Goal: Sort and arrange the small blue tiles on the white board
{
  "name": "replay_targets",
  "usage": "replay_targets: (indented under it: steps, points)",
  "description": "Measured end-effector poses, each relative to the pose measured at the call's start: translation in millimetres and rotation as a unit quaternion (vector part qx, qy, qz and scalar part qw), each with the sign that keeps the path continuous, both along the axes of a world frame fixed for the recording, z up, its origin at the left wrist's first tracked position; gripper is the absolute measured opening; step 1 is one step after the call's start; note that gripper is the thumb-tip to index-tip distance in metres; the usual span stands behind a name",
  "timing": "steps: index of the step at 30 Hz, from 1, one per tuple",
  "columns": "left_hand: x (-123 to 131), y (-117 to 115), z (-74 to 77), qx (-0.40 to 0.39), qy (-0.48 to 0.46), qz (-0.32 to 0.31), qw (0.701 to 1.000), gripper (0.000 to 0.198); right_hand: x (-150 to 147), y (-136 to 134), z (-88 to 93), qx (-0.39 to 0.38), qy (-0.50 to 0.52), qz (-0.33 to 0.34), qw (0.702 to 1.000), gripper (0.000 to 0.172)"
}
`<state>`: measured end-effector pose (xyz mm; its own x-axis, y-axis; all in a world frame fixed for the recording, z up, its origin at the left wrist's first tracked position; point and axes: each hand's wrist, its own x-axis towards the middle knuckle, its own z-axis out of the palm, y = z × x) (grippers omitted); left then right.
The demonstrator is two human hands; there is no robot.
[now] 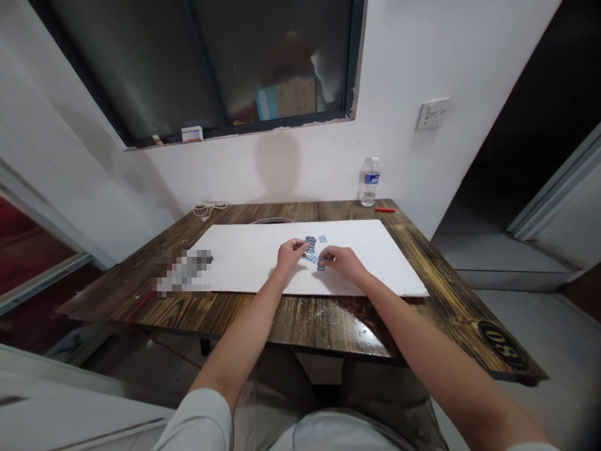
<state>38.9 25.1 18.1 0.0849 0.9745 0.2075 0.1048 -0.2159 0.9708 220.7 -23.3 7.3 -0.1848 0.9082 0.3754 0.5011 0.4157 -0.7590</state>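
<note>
White plaster wall (291, 169) straight ahead, w/ a dark glass window (201, 69) in a thin dark metal frame, and a square white wall socket (432, 114) off to the right. Below it, a wooden table (291, 326): dark scorched grain, glossy varnish, ridged-looking top. A flat, smooth, matte white board (235, 263) lies across the middle, its long near edge just short of the table's near edge. A lump at the board's left end (183, 272) is too blurred to tell, but it sits right against that edge.

Along the table's back edge: clear ribbed plastic water bottle (370, 181), upright near the back right corner, w/ a red stick (385, 210) lying flat just beside it. Coil of thin white cord (209, 210) toward the back left. Round black tag (502, 344) w/ digits at the near right corner.

Small flat blue-and-white bits (310, 245), roughly rectangular, lie mid-board between my hands, one sitting apart toward the back edge. L hand (291, 254) is curled, fingertips at the little stack; can't tell if it's pinching. R hand (342, 263) has fingers and thumb pressed together, pinching one bit at the tips.
</note>
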Motion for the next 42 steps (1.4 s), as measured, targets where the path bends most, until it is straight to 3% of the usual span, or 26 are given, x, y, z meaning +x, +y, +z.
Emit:
replay_targets:
  steps: [4, 9, 31, 42]
  points:
    - [2.0, -3.8, 1.0, 0.005, 0.006, -0.035, 0.999, 0.032, 1.5, -0.4, 4.9, -0.003, 0.109, -0.055, 0.993, 0.015]
    - [4.7, -4.8, -2.4, 0.009, 0.016, -0.086, 0.996, 0.033, 3.6, -1.7, 7.3, -0.027, 0.163, -0.098, 0.981, 0.023]
    - [5.3, -7.0, -1.5, 0.011, 0.05, -0.157, 0.986, 0.039, 4.9, 2.8, 1.2, -0.006, 0.12, -0.142, 0.983, 0.045]
    - [4.7, -7.0, -0.4, -0.003, 0.05, -0.127, 0.991, 0.038, 3.8, 6.1, -0.1, -0.034, 0.19, -0.096, 0.976, 0.033]
